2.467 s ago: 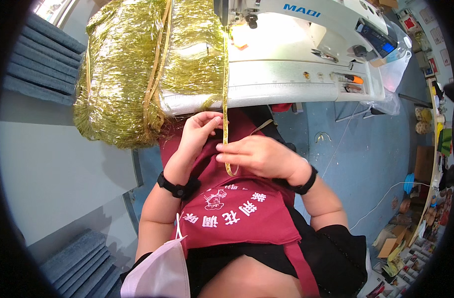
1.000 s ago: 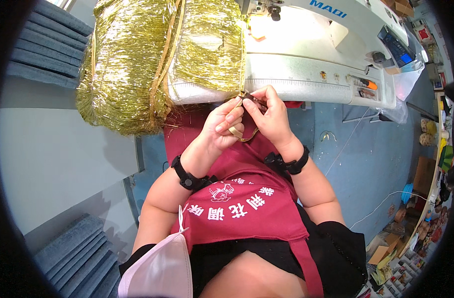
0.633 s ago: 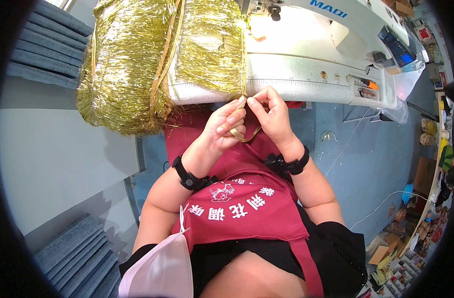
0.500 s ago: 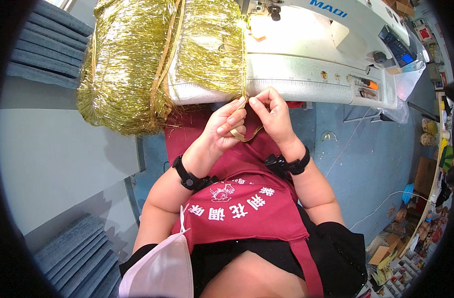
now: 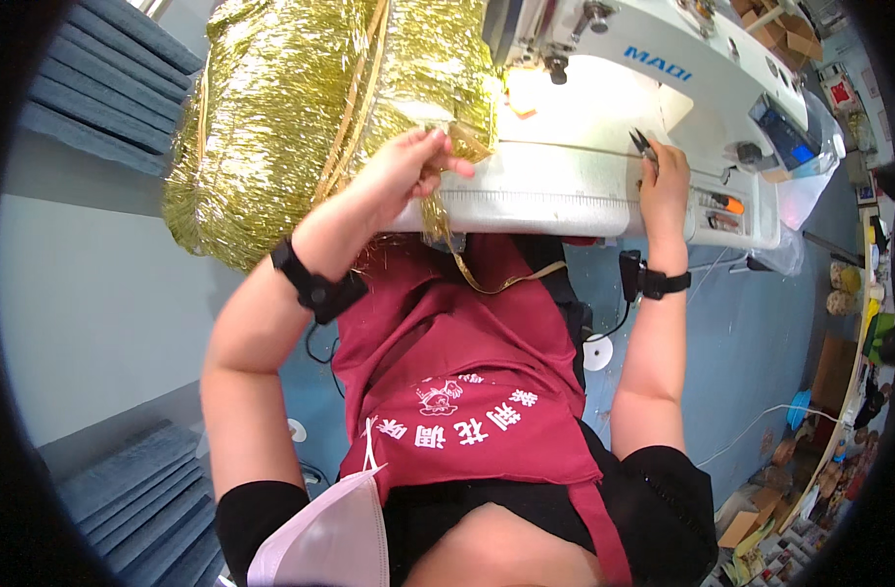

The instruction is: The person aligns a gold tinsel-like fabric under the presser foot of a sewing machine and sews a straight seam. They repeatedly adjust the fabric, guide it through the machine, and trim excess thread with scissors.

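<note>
The gold fabric [image 5: 301,117] is a crinkled, shiny metallic bundle with tan trim bands running across it. It lies on the left end of the desk [image 5: 526,186], beside the sewing machine [image 5: 682,78], and bulges over the desk's left and front edges. A narrow gold strip [image 5: 467,264] hangs from the bundle at the front edge, down over the red apron [image 5: 467,391].

The left hand [image 5: 408,166] is closed on the bundle's right corner at the front edge, fingers pinching the fabric. The right hand [image 5: 663,176] rests on the desk's right part, below the machine arm, and grips small dark snips [image 5: 643,145] whose tips point up.

Half a second earlier both hands were together at the front edge, working the strip between the fingertips. They are now well apart: the left has moved up onto the bundle, the right out to the machine side.

The top of the bundle and the machine are cut off by the rim. The snips are small; whether the blades are open cannot be told. A pink mask [image 5: 320,528] covers part of the lower view.
</note>
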### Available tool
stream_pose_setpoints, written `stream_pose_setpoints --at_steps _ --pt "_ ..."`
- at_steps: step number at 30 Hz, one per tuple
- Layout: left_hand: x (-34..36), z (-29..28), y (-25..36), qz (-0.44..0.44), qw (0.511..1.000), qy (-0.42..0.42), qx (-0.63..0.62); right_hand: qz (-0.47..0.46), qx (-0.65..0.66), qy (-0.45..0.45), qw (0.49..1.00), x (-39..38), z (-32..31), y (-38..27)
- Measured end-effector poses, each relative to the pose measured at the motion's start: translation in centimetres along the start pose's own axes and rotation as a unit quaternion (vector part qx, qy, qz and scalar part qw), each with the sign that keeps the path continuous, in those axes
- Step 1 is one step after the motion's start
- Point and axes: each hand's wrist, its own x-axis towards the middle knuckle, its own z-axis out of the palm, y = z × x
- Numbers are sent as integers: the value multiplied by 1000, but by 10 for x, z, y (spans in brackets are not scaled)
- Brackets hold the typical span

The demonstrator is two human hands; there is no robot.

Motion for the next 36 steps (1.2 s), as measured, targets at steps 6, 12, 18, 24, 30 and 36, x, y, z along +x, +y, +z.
stream_pose_setpoints --at_steps 6,12,18,24,30,36 --pt "92 -27 71 -75 994 39 67 29 -95 60 993 -18 10 -2" --pt "207 -63 137 -3 995 89 51 69 -51 74 994 -18 6 -11" --pt "308 -75 176 82 971 167 149 61 7 83 995 -22 1 -13" --pt "367 -110 224 182 865 268 382 69 4 52 996 -22 -2 -15" --pt "379 -112 271 294 871 226 323 69 -1 36 997 -17 -5 -18" --pt "347 -70 251 154 950 231 -144 98 19 44 994 -17 -5 -21"
